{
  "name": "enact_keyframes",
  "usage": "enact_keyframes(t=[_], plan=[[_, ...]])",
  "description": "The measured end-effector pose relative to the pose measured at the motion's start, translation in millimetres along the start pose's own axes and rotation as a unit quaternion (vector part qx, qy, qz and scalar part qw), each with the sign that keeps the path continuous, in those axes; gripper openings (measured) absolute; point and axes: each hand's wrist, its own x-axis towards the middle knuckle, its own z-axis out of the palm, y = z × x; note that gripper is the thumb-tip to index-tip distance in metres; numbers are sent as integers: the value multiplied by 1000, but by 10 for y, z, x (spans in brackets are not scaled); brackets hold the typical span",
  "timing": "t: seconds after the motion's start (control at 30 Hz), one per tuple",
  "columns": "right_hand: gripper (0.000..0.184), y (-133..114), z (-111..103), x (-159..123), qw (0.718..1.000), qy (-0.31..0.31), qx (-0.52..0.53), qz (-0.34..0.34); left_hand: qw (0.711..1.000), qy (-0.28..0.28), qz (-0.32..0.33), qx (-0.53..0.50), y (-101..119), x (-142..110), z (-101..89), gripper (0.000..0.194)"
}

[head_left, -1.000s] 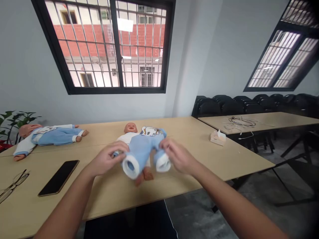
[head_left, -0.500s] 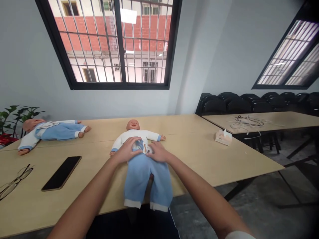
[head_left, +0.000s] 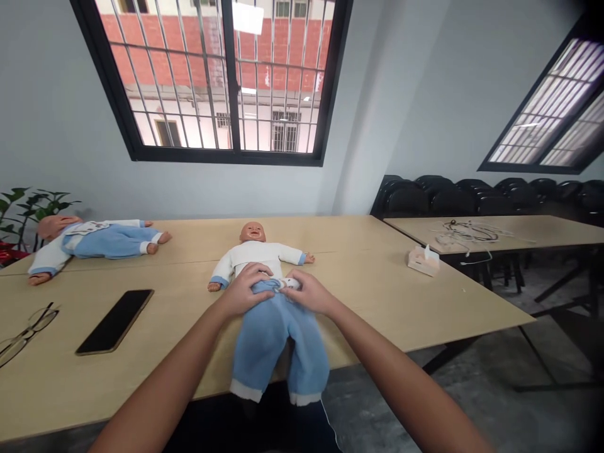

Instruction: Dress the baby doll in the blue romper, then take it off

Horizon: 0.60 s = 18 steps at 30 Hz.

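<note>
Gripping one blue garment (head_left: pixel 259 343), two hands (head_left: pixel 248 290) (head_left: pixel 310 292)

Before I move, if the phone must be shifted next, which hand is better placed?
Left, I think: the left hand is nearer the phone, on that side, though it grips the blue trousers.

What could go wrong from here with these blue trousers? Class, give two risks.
The legs of the blue trousers hang past the near edge of the table, so they might slide off if released. The cloth looks bunched between the left hand and right hand, so it could twist.
</note>
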Motion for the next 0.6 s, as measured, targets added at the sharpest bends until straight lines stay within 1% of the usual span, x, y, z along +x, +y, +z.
enact_keyframes(t=[0.07,0.1,0.17,0.23,0.3,0.37,0.4,0.43,0.5,0.57,0.6], plan=[[17,15,12,0,999,25,-5,-38,999,27,15,-37,37,-32,-6,22],[14,17,16,2,998,40,-3,-54,998,30,18,-51,43,-45,-4,21],[12,1,18,-3,996,59,18,-63,998,24,5,-56,25,-68,5,21],[13,-43,13,-23,996,56,50,-47,999,-5,-26,-31,-17,-85,13,23],[16,-99,4,-47,997,34,71,-11,998,-49,-40,-3,-58,-97,17,27],[17,-142,-6,-58,998,15,64,13,997,-77,-22,6,-76,-103,17,32],[16,-155,-13,-56,999,10,49,8,997,-76,-10,2,-74,-104,18,33],[15,-164,-21,-50,999,9,29,-9,998,-63,-3,-6,-65,-103,20,31],[14,-173,-40,-34,998,15,-18,-59,999,-16,-7,-32,-38,-102,27,26],[17,-194,-58,-30,994,19,-47,-98,996,36,-26,-79,-13,-104,40,25],[19,-213,-63,-37,993,17,-45,-105,992,58,-40,-110,-8,-109,47,26]])
